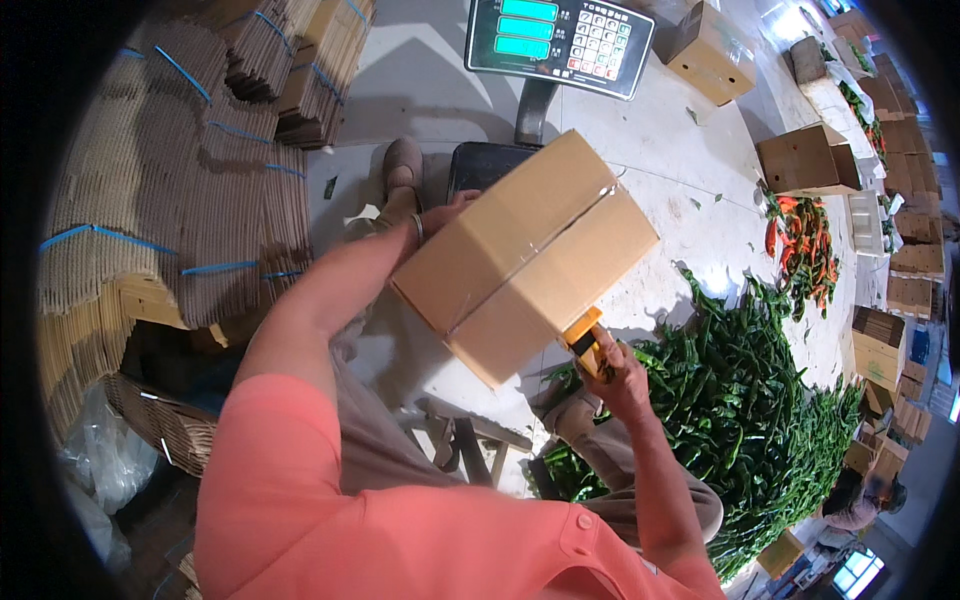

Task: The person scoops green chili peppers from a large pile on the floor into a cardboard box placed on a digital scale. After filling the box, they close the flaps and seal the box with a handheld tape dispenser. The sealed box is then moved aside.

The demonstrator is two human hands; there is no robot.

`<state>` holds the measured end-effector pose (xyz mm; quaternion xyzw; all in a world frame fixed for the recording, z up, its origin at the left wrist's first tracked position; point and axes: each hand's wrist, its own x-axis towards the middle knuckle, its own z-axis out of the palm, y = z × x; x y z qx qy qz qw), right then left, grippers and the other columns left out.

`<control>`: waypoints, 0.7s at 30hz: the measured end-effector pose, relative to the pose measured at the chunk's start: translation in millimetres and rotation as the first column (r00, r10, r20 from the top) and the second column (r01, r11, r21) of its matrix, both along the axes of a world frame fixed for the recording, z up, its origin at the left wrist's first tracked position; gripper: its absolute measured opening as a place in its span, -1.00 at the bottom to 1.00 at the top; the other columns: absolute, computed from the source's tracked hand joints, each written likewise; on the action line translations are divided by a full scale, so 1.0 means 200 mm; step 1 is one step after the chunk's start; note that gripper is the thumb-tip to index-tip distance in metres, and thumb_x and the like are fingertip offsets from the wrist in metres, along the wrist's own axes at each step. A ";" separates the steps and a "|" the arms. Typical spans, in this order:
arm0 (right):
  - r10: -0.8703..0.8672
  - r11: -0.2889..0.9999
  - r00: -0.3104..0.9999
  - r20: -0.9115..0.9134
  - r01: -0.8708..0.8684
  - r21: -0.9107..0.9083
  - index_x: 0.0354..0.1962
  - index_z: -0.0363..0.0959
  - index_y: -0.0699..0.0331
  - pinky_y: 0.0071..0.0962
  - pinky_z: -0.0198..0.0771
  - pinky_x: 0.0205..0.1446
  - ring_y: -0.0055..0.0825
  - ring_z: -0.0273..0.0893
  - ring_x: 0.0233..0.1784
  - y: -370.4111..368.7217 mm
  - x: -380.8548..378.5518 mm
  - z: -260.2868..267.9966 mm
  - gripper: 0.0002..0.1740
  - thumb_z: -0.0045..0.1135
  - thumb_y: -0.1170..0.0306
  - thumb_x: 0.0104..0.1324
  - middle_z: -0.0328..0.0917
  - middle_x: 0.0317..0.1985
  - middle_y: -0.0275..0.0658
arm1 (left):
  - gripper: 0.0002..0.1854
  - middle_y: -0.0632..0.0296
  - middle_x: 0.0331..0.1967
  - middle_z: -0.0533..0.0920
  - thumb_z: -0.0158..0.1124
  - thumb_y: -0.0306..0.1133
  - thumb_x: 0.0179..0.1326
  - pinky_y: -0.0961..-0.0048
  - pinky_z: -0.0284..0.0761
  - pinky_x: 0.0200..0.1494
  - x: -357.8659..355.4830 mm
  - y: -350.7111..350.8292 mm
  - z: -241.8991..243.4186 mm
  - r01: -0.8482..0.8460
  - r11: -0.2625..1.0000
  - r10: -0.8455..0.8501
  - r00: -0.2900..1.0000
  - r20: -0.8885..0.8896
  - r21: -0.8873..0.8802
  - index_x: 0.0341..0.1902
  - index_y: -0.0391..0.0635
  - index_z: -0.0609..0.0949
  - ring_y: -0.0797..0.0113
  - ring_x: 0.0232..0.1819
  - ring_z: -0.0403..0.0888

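A closed cardboard box (525, 259), tilted, is in front of me, with a seam running along its upper face. My left hand (450, 212) is against its far left side; the fingers are partly hidden behind the box. In my right hand (621, 379) is a yellow and black tape dispenser (586, 341), which touches or nearly touches the near right edge of the box. Just beyond the box stands a digital scale, its black platform (487, 166) partly covered from view and its lit display (559, 45) on a post.
Bundled flat cardboard (172, 165) is stacked at left. A large heap of green peppers (727, 397) lies at right, with red peppers (802, 244) beyond. An open carton (806, 161) stands behind them. A small stool (480, 442) is by my legs. A person (859, 502) is at far right.
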<state>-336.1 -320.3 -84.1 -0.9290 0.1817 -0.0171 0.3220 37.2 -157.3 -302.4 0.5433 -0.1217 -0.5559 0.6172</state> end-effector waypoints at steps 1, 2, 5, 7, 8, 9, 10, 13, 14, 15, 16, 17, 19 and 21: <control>-0.009 1.000 1.000 -0.002 0.009 0.005 0.24 0.28 0.02 -0.29 0.49 -0.30 -0.17 0.54 -0.35 0.02 -0.04 -0.01 -0.18 0.43 0.37 -0.02 0.50 -0.31 -0.10 | -0.56 0.24 0.03 0.56 0.26 -0.22 0.22 0.34 0.45 0.10 -0.03 0.02 0.02 0.051 0.997 -0.056 0.992 -0.115 -0.050 0.14 -0.06 0.46 0.39 0.06 0.51; -0.067 0.997 0.998 -0.012 0.067 -0.039 0.23 0.29 0.06 -0.30 0.48 -0.28 -0.20 0.53 -0.35 0.05 -0.09 -0.01 -0.18 0.43 0.38 -0.04 0.49 -0.31 -0.10 | -0.53 0.25 0.07 0.54 0.24 -0.21 0.24 0.33 0.45 0.10 -0.08 0.00 0.07 0.104 0.988 -0.129 0.964 -0.234 -0.114 0.20 -0.03 0.42 0.38 0.08 0.51; -0.236 0.970 0.966 -0.104 0.240 0.031 0.23 0.28 0.08 -0.34 0.46 -0.25 -0.22 0.51 -0.32 0.14 -0.26 0.14 -0.18 0.39 0.40 -0.03 0.48 -0.30 -0.11 | -0.41 0.27 0.19 0.49 0.18 -0.20 0.28 0.29 0.47 0.11 -0.33 -0.03 0.27 0.200 0.920 -0.364 0.755 -0.546 -0.337 0.38 0.06 0.30 0.35 0.12 0.51; -0.299 0.954 0.935 -0.191 0.299 -0.031 0.23 0.28 0.12 -0.36 0.45 -0.24 -0.23 0.52 -0.30 0.19 -0.38 0.24 -0.19 0.36 0.45 -0.04 0.48 -0.28 -0.11 | -0.44 0.25 0.16 0.52 0.30 -0.23 0.18 0.27 0.44 0.12 -0.50 -0.14 0.43 0.240 0.910 -0.379 0.812 -0.443 -0.338 0.26 -0.01 0.42 0.35 0.09 0.52; -0.293 0.956 0.940 -0.175 0.292 -0.034 0.23 0.27 0.14 -0.36 0.45 -0.25 -0.24 0.51 -0.32 0.21 -0.46 0.27 -0.17 0.38 0.45 -0.06 0.47 -0.30 -0.12 | -0.46 0.25 0.14 0.54 0.36 -0.24 0.12 0.25 0.42 0.13 -0.55 -0.19 0.47 0.264 0.903 -0.390 0.835 -0.388 -0.339 0.20 -0.05 0.48 0.35 0.07 0.52; -0.313 0.949 0.934 -0.174 0.312 -0.033 0.23 0.28 0.08 -0.31 0.45 -0.26 -0.21 0.51 -0.33 0.23 -0.49 0.30 -0.17 0.40 0.41 -0.05 0.46 -0.32 -0.11 | -0.47 0.25 0.12 0.55 0.36 -0.23 0.12 0.24 0.43 0.11 -0.56 -0.21 0.45 0.370 0.901 -0.430 0.825 -0.367 -0.226 0.18 -0.04 0.51 0.34 0.05 0.53; -0.335 0.942 0.926 -0.175 0.334 -0.033 0.23 0.29 0.02 -0.26 0.45 -0.27 -0.17 0.51 -0.34 0.26 -0.52 0.33 -0.17 0.42 0.36 -0.04 0.45 -0.34 -0.10 | -0.49 0.25 0.10 0.57 0.37 -0.23 0.11 0.23 0.44 0.10 -0.55 -0.23 0.42 0.468 0.877 -0.474 0.807 -0.351 -0.109 0.15 -0.04 0.53 0.32 0.04 0.55; -0.314 0.949 0.937 -0.155 0.314 -0.027 0.25 0.27 0.01 -0.25 0.45 -0.29 -0.15 0.51 -0.34 0.29 -0.45 0.41 -0.14 0.41 0.38 -0.06 0.45 -0.33 -0.09 | -0.68 0.25 -0.09 0.65 0.32 -0.24 0.13 0.21 0.49 -0.04 -0.41 -0.29 0.23 0.662 0.698 -0.595 0.749 -0.292 0.274 -0.04 -0.03 0.64 0.30 -0.10 0.60; -0.295 0.954 0.937 -0.188 0.299 -0.006 0.25 0.26 0.00 -0.24 0.45 -0.30 -0.15 0.51 -0.34 0.28 -0.39 0.46 -0.13 0.41 0.39 -0.06 0.45 -0.32 -0.09 | -0.80 0.26 -0.22 0.69 0.26 -0.28 0.17 0.20 0.51 -0.13 -0.32 -0.26 0.13 0.679 0.616 -0.624 0.730 -0.279 0.399 -0.16 -0.03 0.71 0.30 -0.20 0.63; -0.248 0.969 0.955 -0.160 0.244 -0.050 0.27 0.24 -0.02 -0.21 0.45 -0.32 -0.14 0.50 -0.36 0.28 -0.34 0.48 -0.13 0.40 0.39 -0.05 0.45 -0.35 -0.09 | -0.76 0.28 -0.30 0.69 0.29 -0.23 0.16 0.19 0.51 -0.19 -0.12 -0.22 0.10 0.555 0.723 -0.645 0.756 0.114 0.412 -0.17 -0.06 0.71 0.31 -0.24 0.61; -0.238 0.970 0.960 -0.148 0.230 -0.073 0.27 0.24 0.13 -0.31 0.42 -0.29 -0.22 0.48 -0.38 0.28 -0.26 0.50 -0.14 0.37 0.40 -0.04 0.46 -0.39 -0.10 | -0.72 0.31 -0.30 0.66 0.25 -0.16 0.19 0.29 0.48 -0.22 0.04 -0.25 0.18 0.395 0.853 -0.500 0.807 0.315 0.342 -0.17 -0.09 0.67 0.40 -0.28 0.56; -0.245 0.970 0.961 -0.131 0.242 -0.039 0.27 0.24 0.11 -0.31 0.43 -0.30 -0.22 0.48 -0.40 0.27 -0.19 0.53 -0.15 0.36 0.39 -0.02 0.46 -0.41 -0.10 | -0.66 0.35 -0.30 0.63 0.22 -0.09 0.23 0.39 0.46 -0.26 0.13 -0.30 0.35 0.254 0.940 -0.336 0.808 0.484 0.229 -0.17 -0.13 0.63 0.49 -0.32 0.51; -0.258 0.966 0.957 -0.133 0.254 -0.049 0.30 0.18 -0.08 -0.24 0.49 -0.30 -0.15 0.54 -0.38 0.24 -0.07 0.52 -0.10 0.35 0.38 -0.02 0.49 -0.35 -0.10 | -0.56 0.34 -0.31 0.59 0.08 0.05 0.31 0.52 0.37 -0.10 0.02 -0.44 0.94 0.380 0.917 -0.381 0.749 0.542 0.119 -0.15 -0.12 0.60 0.55 -0.25 0.44; -0.245 0.968 0.960 -0.137 0.235 -0.088 0.32 0.14 -0.22 -0.20 0.50 -0.31 -0.12 0.56 -0.38 0.21 0.11 0.51 -0.04 0.38 0.34 -0.06 0.48 -0.39 -0.10 | -0.39 0.21 -0.21 0.62 0.02 0.23 0.26 0.42 0.39 -0.02 -0.21 -0.49 1.36 0.493 0.800 -0.600 0.642 0.477 0.342 -0.11 -0.15 0.60 0.46 -0.12 0.49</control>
